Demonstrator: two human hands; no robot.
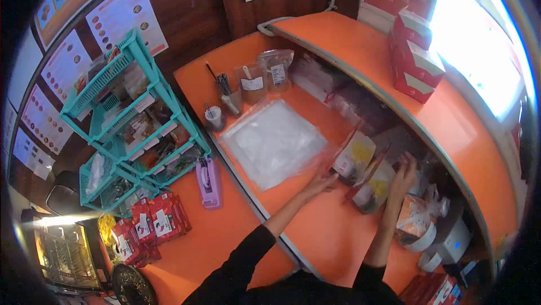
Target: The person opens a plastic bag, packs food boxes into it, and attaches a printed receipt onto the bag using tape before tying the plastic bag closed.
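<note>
My left hand (pixel 322 183) reaches in at the near side of a clear pack with yellow contents (pixel 355 158), its fingers stretched out right at the pack's lower edge. Beside it stands a second such pack (pixel 376 186), also showing yellow, with reddish-brown parts along its edge. My right hand (pixel 403 174) is at the far right side of this second pack, fingers extended upward and slightly smeared. A stack of clear plastic bags or sheets (pixel 274 142) lies flat on the orange counter to the left of both packs.
A raised orange shelf (pixel 360 57) overhangs the counter, carrying stacked red-and-white boxes (pixel 416 60). Teal baskets (pixel 138 119), a purple tape dispenser (pixel 208 185) and red packets (pixel 160 217) stand left. Wrapped items (pixel 416 220) sit at the right, cups (pixel 231 102) at the back.
</note>
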